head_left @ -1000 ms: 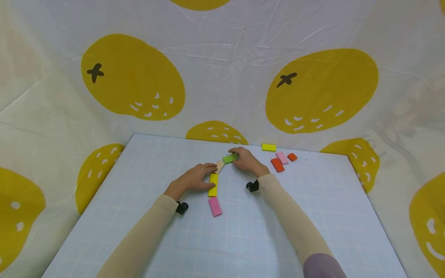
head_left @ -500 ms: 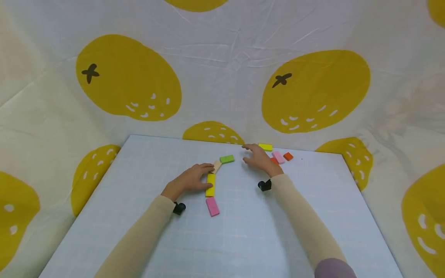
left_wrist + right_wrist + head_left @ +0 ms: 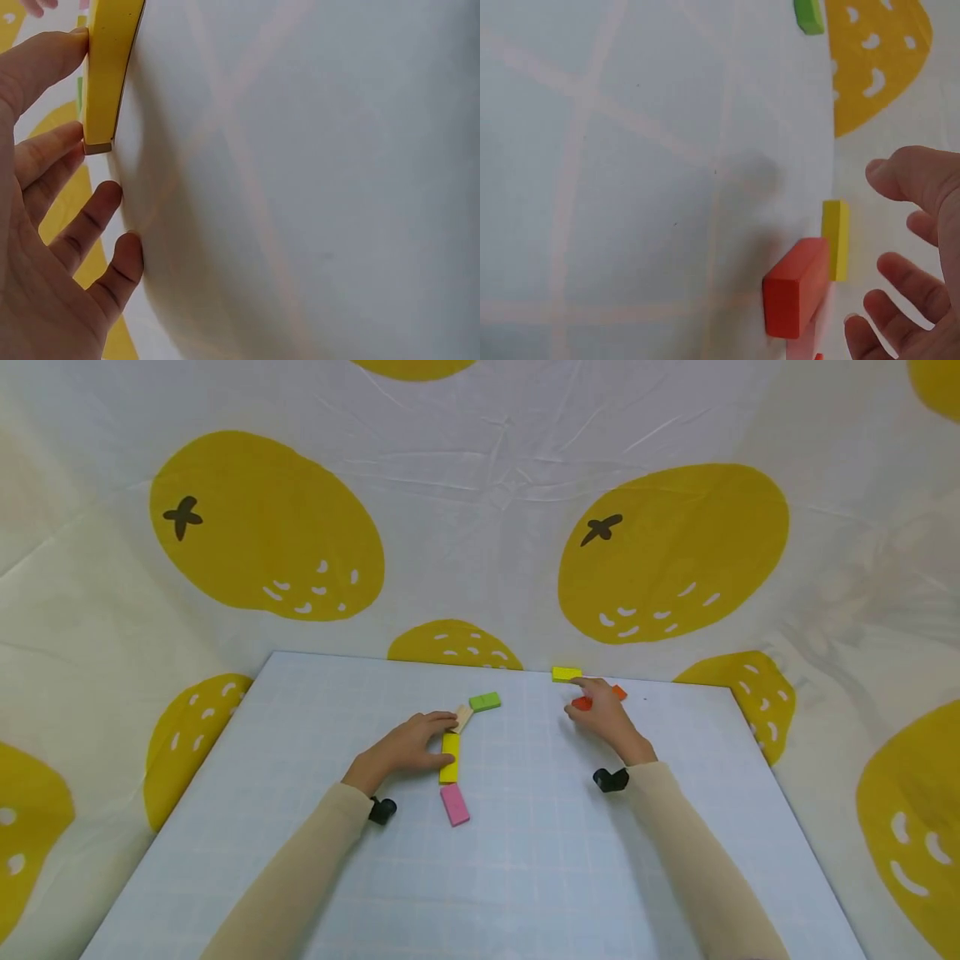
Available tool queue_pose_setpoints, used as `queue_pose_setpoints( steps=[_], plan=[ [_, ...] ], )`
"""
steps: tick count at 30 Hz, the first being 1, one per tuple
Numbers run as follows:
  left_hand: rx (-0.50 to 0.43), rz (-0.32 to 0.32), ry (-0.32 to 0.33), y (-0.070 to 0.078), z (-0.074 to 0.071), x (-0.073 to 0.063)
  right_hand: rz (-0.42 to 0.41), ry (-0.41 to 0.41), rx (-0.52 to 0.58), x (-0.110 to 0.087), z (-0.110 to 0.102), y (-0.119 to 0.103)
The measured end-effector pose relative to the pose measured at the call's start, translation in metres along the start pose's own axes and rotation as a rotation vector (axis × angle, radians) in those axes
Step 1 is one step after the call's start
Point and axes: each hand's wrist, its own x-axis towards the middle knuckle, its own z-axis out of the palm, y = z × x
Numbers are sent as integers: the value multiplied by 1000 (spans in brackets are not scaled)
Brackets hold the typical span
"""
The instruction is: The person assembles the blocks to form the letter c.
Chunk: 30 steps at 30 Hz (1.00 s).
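My left hand rests beside a yellow block, its thumb on that block and its fingertips at a bare-wood block. Those two belong to a curved row of flat-lying blocks, with a pink block at the near end and a green block at the far end. To the right, my right hand hovers over a red block, thumb and fingers spread apart around nothing. A light pink block lies right behind the red one, mostly hidden by the hand in the head view.
Another yellow block lies at the table's back edge, beyond the right hand. An orange-red block shows just past that hand. The pale table meets a hanging cloth printed with yellow fruit at its back and sides.
My right hand has let go of the green block and moved right to the loose blocks. The green block stays at the row's far end. My left hand keeps its place by the row.
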Motion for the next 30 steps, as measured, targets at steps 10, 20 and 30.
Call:
queue_pose_setpoints(
  steps=[10, 20, 30],
  plan=[
    [-20, 28, 28, -6, 4, 0, 146, 119, 84, -23, 8, 19],
    [-4, 31, 37, -7, 7, 1, 273, 167, 188, -32, 22, 27],
    [-15, 34, 48, -8, 8, -1, 313, 213, 228, -30, 28, 28]
  ],
)
